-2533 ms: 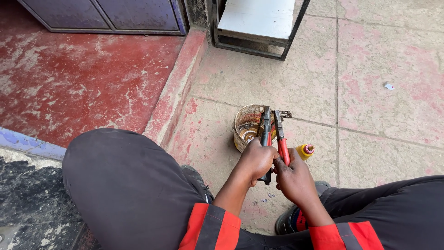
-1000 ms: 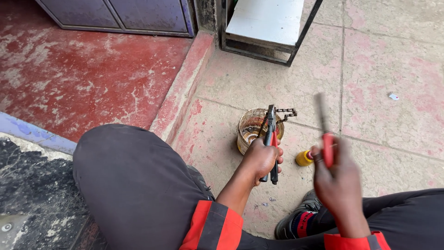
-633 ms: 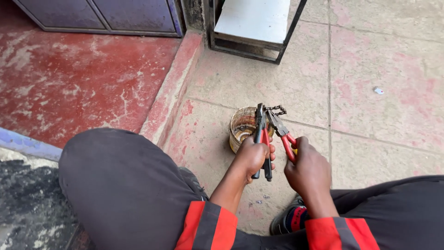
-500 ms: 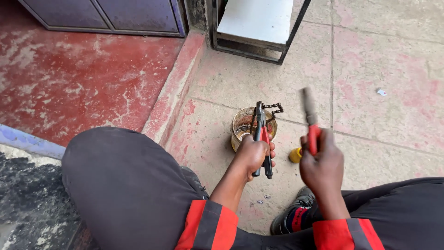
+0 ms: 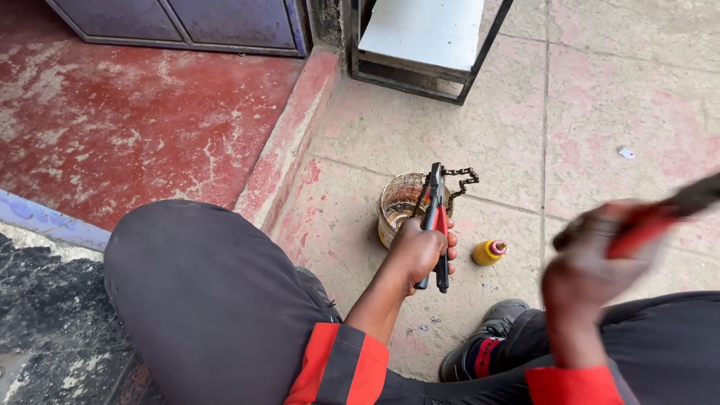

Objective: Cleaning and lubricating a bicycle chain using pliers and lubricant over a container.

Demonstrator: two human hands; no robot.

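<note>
The left hand point(image 5: 420, 251) is closed round the red and black handles of a pair of pliers point(image 5: 436, 225), whose nose pinches a short dark chain point(image 5: 459, 180) just above a round tin point(image 5: 397, 210) on the paved floor. The right hand point(image 5: 600, 259), blurred, is wrapped round a red-handled tool point(image 5: 660, 217), off to the right, with a small yellow bottle point(image 5: 489, 252) on the floor between the hands
</note>
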